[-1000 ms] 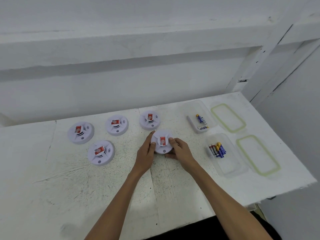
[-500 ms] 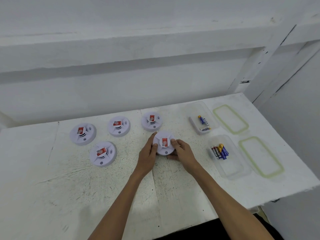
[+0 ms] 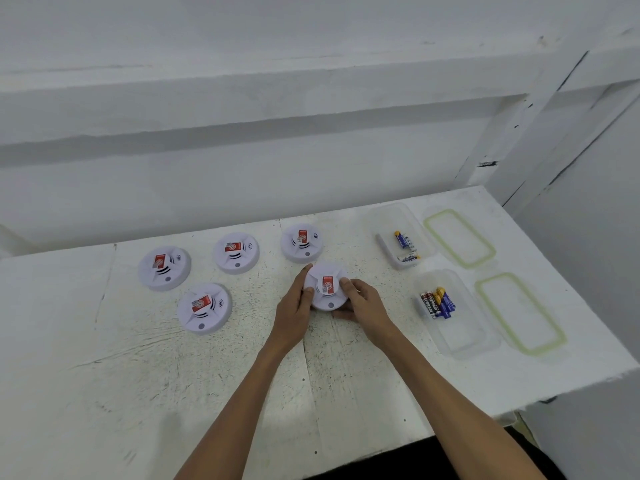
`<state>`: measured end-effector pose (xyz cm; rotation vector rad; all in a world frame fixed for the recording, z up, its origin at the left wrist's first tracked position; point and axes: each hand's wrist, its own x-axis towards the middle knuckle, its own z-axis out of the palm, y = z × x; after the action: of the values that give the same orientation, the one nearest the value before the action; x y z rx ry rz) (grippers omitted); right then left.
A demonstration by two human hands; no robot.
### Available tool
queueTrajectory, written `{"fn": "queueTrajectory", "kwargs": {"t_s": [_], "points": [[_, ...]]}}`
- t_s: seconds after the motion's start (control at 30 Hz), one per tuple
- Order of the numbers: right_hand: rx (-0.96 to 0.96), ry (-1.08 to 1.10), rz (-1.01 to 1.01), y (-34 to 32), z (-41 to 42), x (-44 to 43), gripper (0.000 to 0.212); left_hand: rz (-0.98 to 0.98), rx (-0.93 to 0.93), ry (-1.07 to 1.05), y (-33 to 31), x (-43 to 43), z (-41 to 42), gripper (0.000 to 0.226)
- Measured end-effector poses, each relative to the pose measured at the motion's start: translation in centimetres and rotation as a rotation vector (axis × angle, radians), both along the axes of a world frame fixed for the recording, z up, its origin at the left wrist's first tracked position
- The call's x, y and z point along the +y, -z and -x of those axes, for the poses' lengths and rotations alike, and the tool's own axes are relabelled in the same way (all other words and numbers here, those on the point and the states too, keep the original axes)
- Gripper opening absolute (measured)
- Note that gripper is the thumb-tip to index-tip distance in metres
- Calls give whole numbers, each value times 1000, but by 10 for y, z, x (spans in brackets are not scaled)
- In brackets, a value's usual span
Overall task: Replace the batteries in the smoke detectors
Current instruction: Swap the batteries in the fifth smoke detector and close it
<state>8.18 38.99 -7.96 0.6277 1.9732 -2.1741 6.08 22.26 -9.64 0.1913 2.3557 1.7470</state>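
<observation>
Both hands clamped on one smoke detector, mid-table.

The left hand (image 3: 294, 306) and right hand (image 3: 363, 304) gripped the held detector (image 3: 327, 285) from either side on the scuffed white table (image 3: 138, 375); four more detectors (image 3: 204, 308) lay to its left, bare white wall (image 3: 242, 174) behind, two clear tubs of batteries (image 3: 436, 303) on the right.

Person, head view, two limbs showing.

Left hand (image 3: 294, 308): bare; no glove, ring or band to be seen. Fingers slim, nails short.

Right hand (image 3: 363, 303): bare likewise; no glove, ring or band to be seen.

Left forearm (image 3: 239, 403): bare from wrist to the lower edge of the view; no sleeve or watch in sight.

Right forearm (image 3: 460, 407): bare from wrist to the lower edge; no sleeve or watch in sight.
</observation>
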Motion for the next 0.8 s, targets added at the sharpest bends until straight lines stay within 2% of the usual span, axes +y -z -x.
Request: {"fn": "queueTrajectory", "kwargs": {"t_s": [0.53, 0.67, 0.8], "points": [[-4, -17, 26, -3, -1, 1, 32, -3, -1, -14, 1, -1, -1, 46], [-43, -92, 5, -3, 5, 3, 37, -96, 24, 29, -9, -6, -5, 54], [-13, -160, -157, -5, 13, -8, 41, -85, 168, -19, -6, -11, -6, 81]]}}
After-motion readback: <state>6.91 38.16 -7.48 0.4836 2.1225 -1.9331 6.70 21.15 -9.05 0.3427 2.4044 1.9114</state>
